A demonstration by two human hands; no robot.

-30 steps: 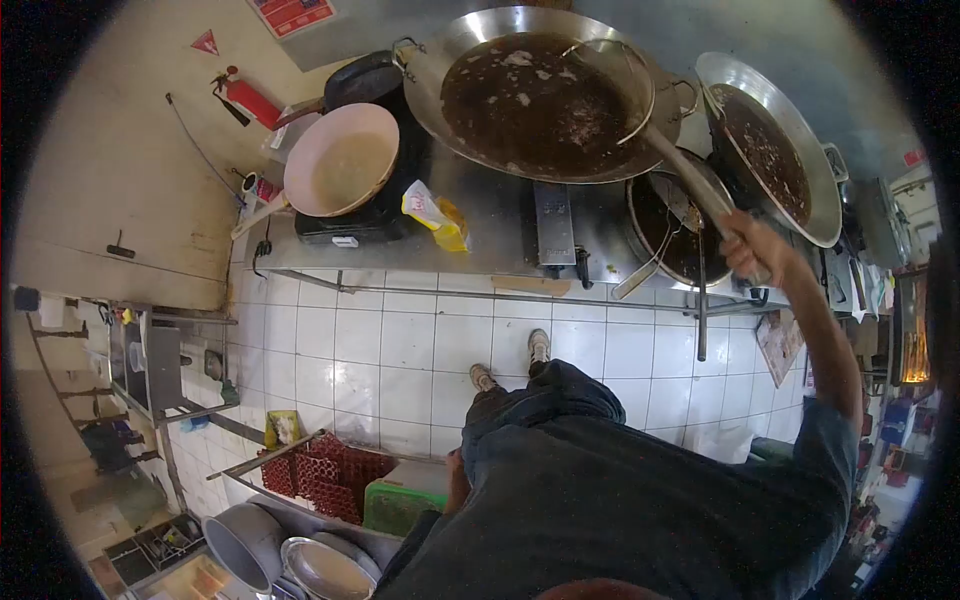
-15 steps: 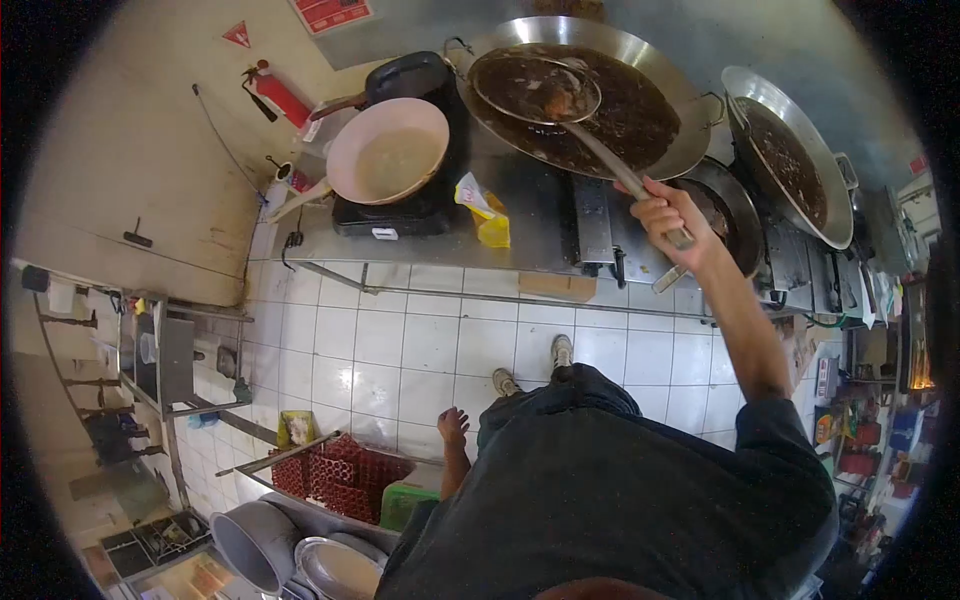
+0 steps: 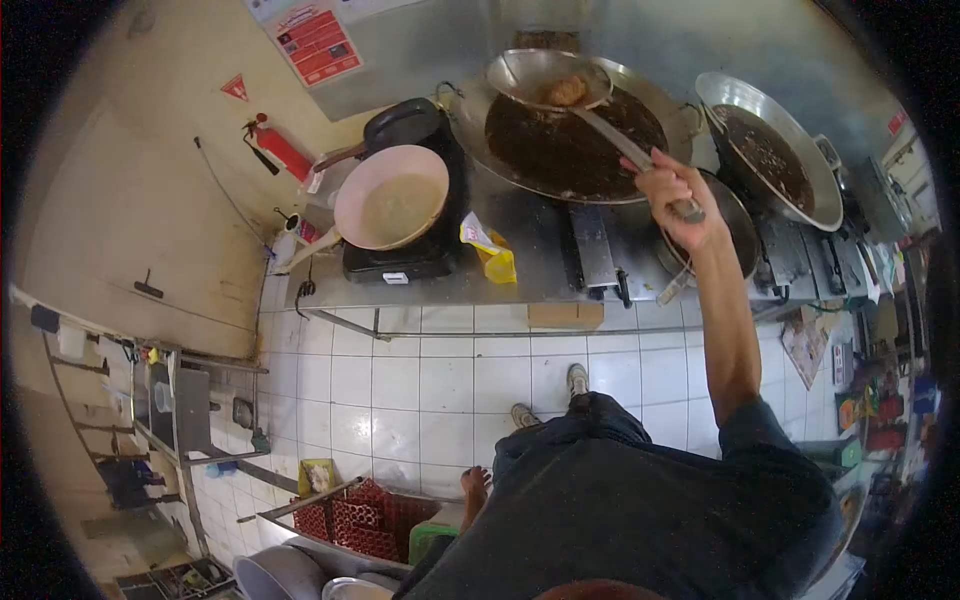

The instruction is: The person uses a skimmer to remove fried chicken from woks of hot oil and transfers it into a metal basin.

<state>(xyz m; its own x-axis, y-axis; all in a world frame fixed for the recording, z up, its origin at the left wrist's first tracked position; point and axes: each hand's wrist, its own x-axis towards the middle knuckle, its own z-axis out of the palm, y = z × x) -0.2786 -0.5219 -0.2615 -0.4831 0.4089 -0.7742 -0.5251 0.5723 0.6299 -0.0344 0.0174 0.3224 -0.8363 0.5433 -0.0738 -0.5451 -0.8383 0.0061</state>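
Observation:
My right hand is wrapped around the long handle of a skimmer. The skimmer's round basket is raised above the large wok of dark oil, with a browned fried piece inside it. What exactly that piece is, I cannot make out. Down by my left side hangs my left hand, fingers loosely apart and holding nothing. It is nearest to a green container and red plastic crates.
Right of the wok stand a smaller pan and another oil-filled wok. A pale pink pan rests on a black stove, beside a yellow packet. A fire extinguisher hangs on the wall. Pots stand behind me.
The skimmer has risen out of the oil with the fried piece in its basket, my right hand still gripping the handle. The camera view has shifted, showing more wall.

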